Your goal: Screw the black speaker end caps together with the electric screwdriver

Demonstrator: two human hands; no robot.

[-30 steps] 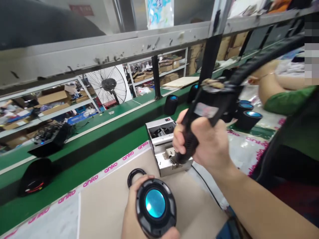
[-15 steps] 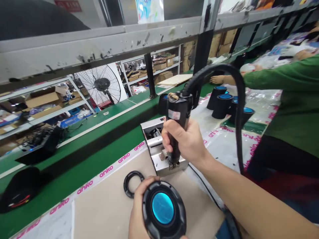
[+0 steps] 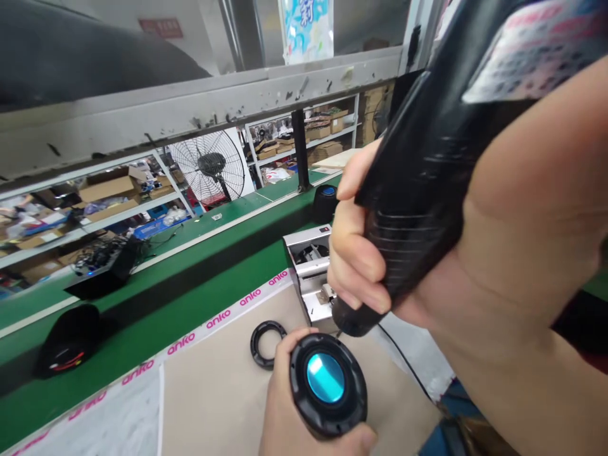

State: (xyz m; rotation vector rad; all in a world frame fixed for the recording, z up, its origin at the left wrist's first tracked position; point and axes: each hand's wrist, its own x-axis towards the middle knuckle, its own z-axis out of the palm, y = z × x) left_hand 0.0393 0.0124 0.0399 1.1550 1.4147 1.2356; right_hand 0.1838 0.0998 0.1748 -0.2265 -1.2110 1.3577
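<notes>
- Left hand (image 3: 289, 411) fingers wrapped round speaker (image 3: 329, 385), near edge of surface (image 3: 213, 405).
- Right hand (image 3: 427, 253) fingers clenched on driver (image 3: 418, 190), tip just above speaker.
- Not yet driving; loose ring (image 3: 266, 342) lying beside.

A green conveyor belt (image 3: 190, 266) fronts shelving (image 3: 95, 209) and a standing fan (image 3: 211, 166).

Black screwdriver (image 3: 418, 190) in right hand (image 3: 475, 253)
</notes>
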